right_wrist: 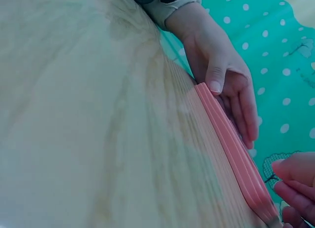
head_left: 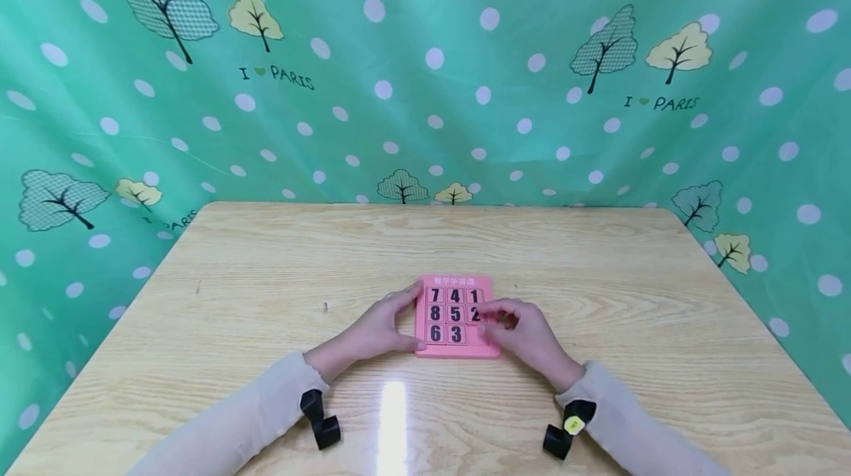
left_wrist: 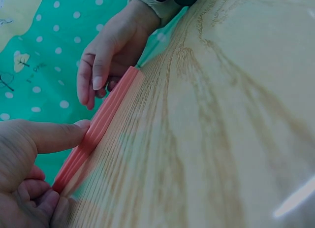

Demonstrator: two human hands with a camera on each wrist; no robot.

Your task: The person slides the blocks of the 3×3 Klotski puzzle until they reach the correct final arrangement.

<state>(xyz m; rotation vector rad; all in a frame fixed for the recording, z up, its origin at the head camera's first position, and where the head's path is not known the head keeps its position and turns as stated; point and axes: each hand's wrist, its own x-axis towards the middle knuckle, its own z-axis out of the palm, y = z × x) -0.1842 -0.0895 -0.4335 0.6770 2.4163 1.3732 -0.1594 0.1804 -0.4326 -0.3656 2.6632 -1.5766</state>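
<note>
A pink sliding number puzzle [head_left: 457, 352] lies flat on the table, its black-numbered tiles reading 7 4 1, 8 5 2, 6 3 from the top row down. The lower right slot holds no tile. My left hand [head_left: 375, 327] grips the puzzle's left side, thumb at the lower corner and fingers near the upper one. In the left wrist view that thumb presses on the pink edge [left_wrist: 93, 132]. At the right side, my right hand [head_left: 528, 332] has its index fingertip on the 2 tile [head_left: 474, 314] and its thumb beside the gap. Its other fingers are bent.
The wooden table [head_left: 299, 254] extends around the puzzle on all sides. Behind it hangs a green dotted curtain [head_left: 425, 114] with tree prints. Black wrist cameras [head_left: 326, 432] sit on both sleeves. A bright light reflection [head_left: 392, 424] shows near the front.
</note>
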